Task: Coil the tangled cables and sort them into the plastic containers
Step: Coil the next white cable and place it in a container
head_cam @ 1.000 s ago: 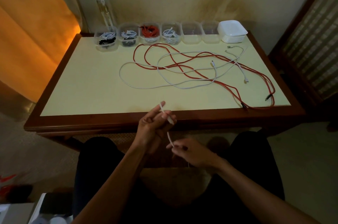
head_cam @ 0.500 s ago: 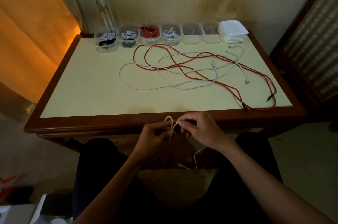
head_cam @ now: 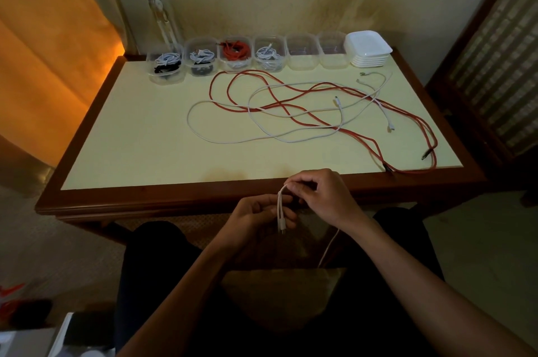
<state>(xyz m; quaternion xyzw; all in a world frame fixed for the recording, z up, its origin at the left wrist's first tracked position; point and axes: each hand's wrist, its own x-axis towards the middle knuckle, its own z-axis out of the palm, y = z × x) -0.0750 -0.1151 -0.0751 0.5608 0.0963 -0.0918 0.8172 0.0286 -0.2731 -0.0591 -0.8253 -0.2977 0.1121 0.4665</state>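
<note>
A thin white cable (head_cam: 281,208) is folded into a loop just in front of the table's near edge. My left hand (head_cam: 256,218) holds the loop's lower part with the plug end hanging down. My right hand (head_cam: 320,193) pinches the top of the loop, and the rest of the cable trails down toward my lap. On the table lie a tangled red cable (head_cam: 314,117) and white cables (head_cam: 233,139). Along the back stand several clear plastic containers (head_cam: 166,68); some hold coiled cables, and two (head_cam: 302,61) look empty.
A stack of white lids (head_cam: 368,49) sits at the back right next to the containers. The table (head_cam: 139,129) has a dark wooden rim. An orange curtain hangs at the left, a wooden screen stands at the right. My legs are under the near edge.
My right hand rose from below to meet the left hand, and the white cable went from a single strand to a folded loop held by both hands.
</note>
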